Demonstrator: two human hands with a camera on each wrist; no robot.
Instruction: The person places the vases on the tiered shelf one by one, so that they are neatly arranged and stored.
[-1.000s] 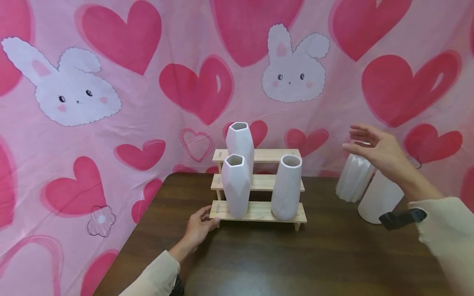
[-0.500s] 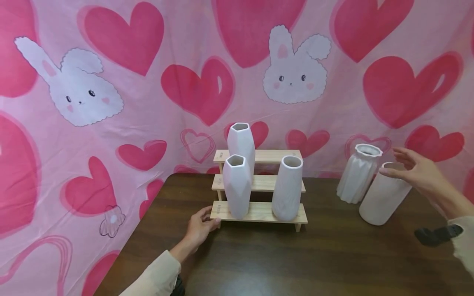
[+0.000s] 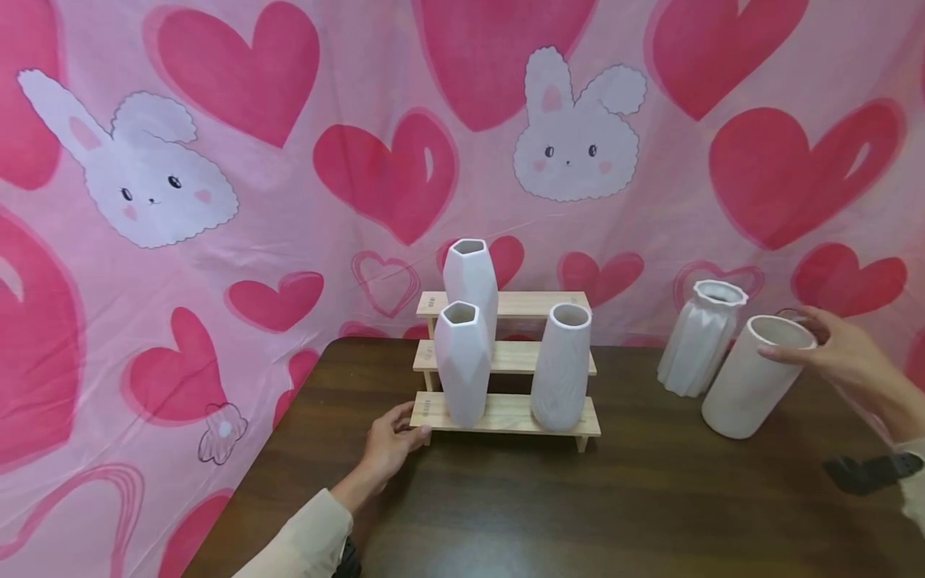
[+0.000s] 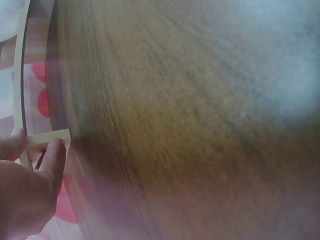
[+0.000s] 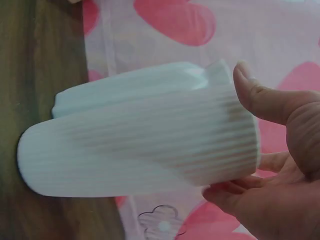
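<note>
My left hand (image 3: 390, 441) holds the left end of the lowest step of a three-tier wooden display stand (image 3: 506, 411); in the left wrist view a finger lies along the stand's leg (image 4: 47, 137). At the right, my right hand (image 3: 845, 349) grips a white ribbed cylindrical vase (image 3: 751, 381) near its rim. The right wrist view shows the thumb on one side of that vase (image 5: 145, 150) and the fingers on the other. A white fluted vase (image 3: 697, 341) with a wavy rim stands just left of it.
On the stand are two faceted white vases, one in front (image 3: 462, 369) and one behind (image 3: 471, 277), plus a tapered round vase (image 3: 562, 369) at right. The dark wooden table (image 3: 506, 506) meets a pink heart-patterned cloth (image 3: 361, 201) behind.
My right hand has moved right and down, from above the fluted vase to the rim of the ribbed vase, and has closed on it. The left hand stays on the stand.
</note>
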